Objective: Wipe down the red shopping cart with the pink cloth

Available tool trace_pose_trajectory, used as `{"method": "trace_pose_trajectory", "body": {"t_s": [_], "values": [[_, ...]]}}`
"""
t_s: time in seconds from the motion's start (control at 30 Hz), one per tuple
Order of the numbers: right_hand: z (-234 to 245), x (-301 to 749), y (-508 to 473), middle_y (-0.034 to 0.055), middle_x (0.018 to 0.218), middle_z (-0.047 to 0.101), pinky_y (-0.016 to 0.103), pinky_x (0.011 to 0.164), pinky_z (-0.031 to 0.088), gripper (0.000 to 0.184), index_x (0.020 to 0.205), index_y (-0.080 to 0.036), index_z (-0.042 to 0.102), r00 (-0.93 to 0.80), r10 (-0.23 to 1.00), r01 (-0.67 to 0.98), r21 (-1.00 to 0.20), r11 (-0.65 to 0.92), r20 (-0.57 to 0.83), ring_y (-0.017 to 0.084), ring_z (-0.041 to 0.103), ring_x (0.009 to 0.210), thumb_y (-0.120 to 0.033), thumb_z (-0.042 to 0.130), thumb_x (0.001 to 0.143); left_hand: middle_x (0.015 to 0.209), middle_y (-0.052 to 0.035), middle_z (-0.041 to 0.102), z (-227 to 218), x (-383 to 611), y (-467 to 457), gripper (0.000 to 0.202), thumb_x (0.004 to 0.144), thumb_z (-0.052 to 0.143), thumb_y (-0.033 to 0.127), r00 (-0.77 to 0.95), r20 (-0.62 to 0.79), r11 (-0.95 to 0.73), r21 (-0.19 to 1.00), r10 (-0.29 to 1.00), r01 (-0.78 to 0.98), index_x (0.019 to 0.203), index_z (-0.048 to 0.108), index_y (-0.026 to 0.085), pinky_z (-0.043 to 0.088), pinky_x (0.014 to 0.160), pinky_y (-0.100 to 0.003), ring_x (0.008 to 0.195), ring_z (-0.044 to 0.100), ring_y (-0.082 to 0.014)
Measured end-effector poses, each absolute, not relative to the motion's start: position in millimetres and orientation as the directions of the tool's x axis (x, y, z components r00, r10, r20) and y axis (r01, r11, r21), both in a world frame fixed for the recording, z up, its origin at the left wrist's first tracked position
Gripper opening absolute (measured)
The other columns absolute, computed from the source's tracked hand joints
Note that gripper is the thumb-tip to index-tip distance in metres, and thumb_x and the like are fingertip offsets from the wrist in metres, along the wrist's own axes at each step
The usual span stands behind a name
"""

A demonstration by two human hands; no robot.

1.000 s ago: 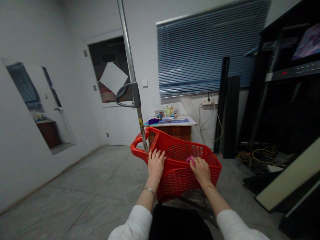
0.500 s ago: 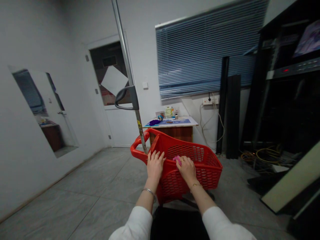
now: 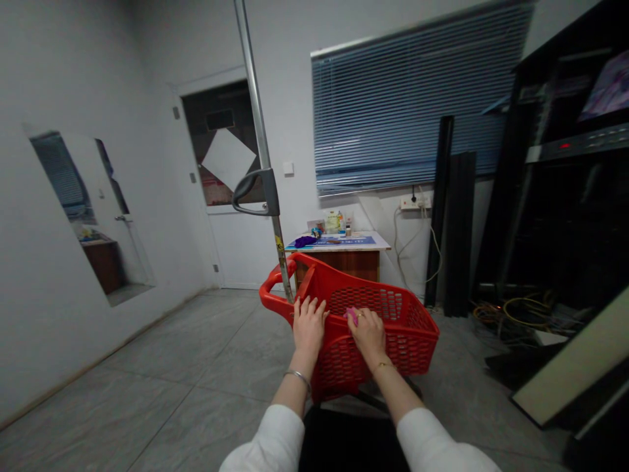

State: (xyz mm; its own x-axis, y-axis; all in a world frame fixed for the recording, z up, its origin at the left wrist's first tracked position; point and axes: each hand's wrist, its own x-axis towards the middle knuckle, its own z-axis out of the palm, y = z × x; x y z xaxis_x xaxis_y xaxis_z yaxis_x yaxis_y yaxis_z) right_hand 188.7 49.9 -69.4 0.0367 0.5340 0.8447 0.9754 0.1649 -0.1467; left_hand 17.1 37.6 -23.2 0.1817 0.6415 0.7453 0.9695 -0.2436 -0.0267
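Note:
A red plastic shopping basket (image 3: 393,328) on a trolley frame stands in front of me on the tiled floor. My left hand (image 3: 308,324) lies on its near rim with the fingers stretched flat, holding nothing. My right hand (image 3: 367,331) is closed on a small pink cloth (image 3: 351,316) and presses it against the rim, close to the left hand. A metal pole (image 3: 259,141) with a grey handle (image 3: 253,191) rises from the basket's left end.
A small wooden table (image 3: 344,252) with bottles and a purple thing stands behind the basket under the blue blinds (image 3: 407,105). Black panels (image 3: 449,216), dark shelving (image 3: 565,196) and loose cables (image 3: 511,308) fill the right side. A door (image 3: 226,196) is at the back.
My right hand with the pink cloth has slid left along the basket's rim, closer to my left hand. The left hand has stayed put.

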Motion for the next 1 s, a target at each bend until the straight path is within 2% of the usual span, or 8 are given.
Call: {"method": "trace_pose_trajectory", "body": {"t_s": [0.13,0.27,0.5,0.67,0.87,1.0], "values": [[-61,155,49,0.0054,0.089,0.065,0.029,0.077,0.033,0.030,0.108,-0.020,0.068,0.000,0.522,0.964,-0.139,0.228,0.853,0.017,0.052,0.083,-0.035,0.045,0.097,0.128,-0.0055,0.065,-22,13,36,0.032,0.098,0.048,0.033,0.202,0.734,-0.244,-0.052,0.648,0.968,0.125,0.064,0.027,0.027,0.114,-0.049,0.127,0.050,-0.0259],[-69,181,48,0.0050,0.092,0.066,0.028,0.077,0.034,0.029,0.113,-0.021,0.066,-0.036,0.542,0.965,-0.111,0.236,0.840,0.016,0.052,0.084,-0.033,0.046,0.096,0.129,-0.0056,0.064,-21,9,35,0.033,0.098,0.047,0.033,0.211,0.732,-0.251,-0.056,0.647,0.966,0.126,0.062,0.027,0.028,0.114,-0.048,0.127,0.050,-0.0256],[-89,258,47,0.0052,0.088,0.065,0.029,0.074,0.032,0.030,0.103,-0.018,0.069,-0.009,0.532,0.992,-0.061,0.113,0.847,0.016,0.049,0.079,-0.034,0.044,0.096,0.128,-0.0061,0.065,-24,14,38,0.033,0.098,0.048,0.034,0.197,0.742,-0.269,-0.023,0.640,0.963,0.126,0.063,0.027,0.029,0.114,-0.050,0.127,0.051,-0.0264],[-82,236,47,0.0051,0.079,0.062,0.030,0.071,0.030,0.031,0.094,-0.019,0.069,0.075,0.518,0.995,-0.098,0.018,0.852,0.016,0.048,0.075,-0.034,0.042,0.097,0.129,-0.0048,0.065,-24,20,37,0.031,0.098,0.047,0.033,0.181,0.747,-0.276,0.004,0.640,0.961,0.121,0.066,0.027,0.027,0.115,-0.050,0.127,0.050,-0.0258],[-64,168,47,0.0049,0.087,0.064,0.029,0.074,0.032,0.030,0.114,-0.021,0.065,0.023,0.538,0.984,-0.115,0.137,0.843,0.016,0.051,0.080,-0.032,0.043,0.098,0.129,-0.0055,0.065,-21,17,34,0.032,0.098,0.046,0.032,0.189,0.739,-0.265,-0.014,0.646,0.964,0.123,0.065,0.026,0.027,0.115,-0.050,0.127,0.050,-0.0258],[-65,169,47,0.0054,0.092,0.065,0.028,0.076,0.033,0.027,0.112,-0.022,0.066,-0.027,0.540,0.973,-0.102,0.207,0.841,0.016,0.052,0.083,-0.031,0.045,0.097,0.128,-0.0054,0.065,-19,13,32,0.033,0.098,0.045,0.033,0.208,0.730,-0.268,-0.036,0.651,0.963,0.125,0.063,0.027,0.028,0.114,-0.050,0.127,0.051,-0.0260]]}}
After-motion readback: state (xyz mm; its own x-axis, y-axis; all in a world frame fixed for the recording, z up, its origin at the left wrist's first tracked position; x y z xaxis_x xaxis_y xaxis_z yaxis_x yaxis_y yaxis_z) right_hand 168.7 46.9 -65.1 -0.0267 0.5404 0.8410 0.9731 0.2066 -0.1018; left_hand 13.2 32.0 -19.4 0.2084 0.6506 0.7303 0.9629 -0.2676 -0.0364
